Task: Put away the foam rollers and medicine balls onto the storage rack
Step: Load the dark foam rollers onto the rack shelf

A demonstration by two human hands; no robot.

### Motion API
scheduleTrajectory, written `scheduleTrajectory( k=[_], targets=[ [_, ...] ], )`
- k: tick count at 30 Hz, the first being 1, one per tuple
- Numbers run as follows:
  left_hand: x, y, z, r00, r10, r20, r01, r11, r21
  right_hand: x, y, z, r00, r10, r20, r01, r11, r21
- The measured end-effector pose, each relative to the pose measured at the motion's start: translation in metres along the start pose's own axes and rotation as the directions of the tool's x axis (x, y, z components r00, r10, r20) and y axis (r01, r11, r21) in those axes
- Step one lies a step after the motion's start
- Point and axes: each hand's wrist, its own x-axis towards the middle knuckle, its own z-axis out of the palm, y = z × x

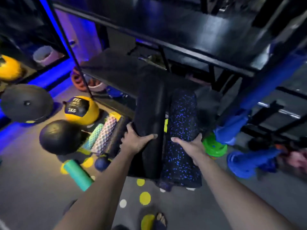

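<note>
My left hand (135,141) grips a long plain black foam roller (150,120). My right hand (191,146) grips a black roller with blue speckles (181,130) beside it. Both rollers point away from me, their far ends at the edge of the black rack's lower shelf (116,70). On the floor to the left lie a textured pastel roller (105,135), a mint textured roller (93,136), a dark thin roller (117,138) and a teal roller (78,174). A yellow-and-black medicine ball (81,110) marked 2 kg, a black ball (60,136) and a small blue ball (102,163) sit nearby.
The rack's upper shelf (191,32) spans above. A black weight plate (26,103) lies far left, another yellow ball (9,67) behind it. Blue items (245,161) and a green disc (214,147) crowd the floor on the right. My foot (160,220) stands on the dotted grey floor.
</note>
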Motion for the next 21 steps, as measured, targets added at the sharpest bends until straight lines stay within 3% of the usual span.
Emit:
scheduleTrajectory(
  k=[3, 10, 21],
  targets=[
    [0.014, 0.025, 0.027, 0.998, -0.04, 0.041, 0.042, 0.998, -0.054, 0.035, 0.005, -0.02, 0.997, 0.064, -0.051, -0.062, 0.997, 0.041],
    [0.09, 0.041, 0.069, 0.969, -0.185, 0.164, 0.196, 0.979, -0.053, 0.111, -0.002, -0.01, 0.992, 0.128, 0.002, -0.128, 0.992, -0.024],
    [0.277, 0.071, 0.15, 0.959, -0.172, 0.224, 0.135, 0.976, 0.174, 0.292, -0.076, 0.014, 0.948, 0.24, -0.207, -0.265, 0.959, -0.1]
  ],
)
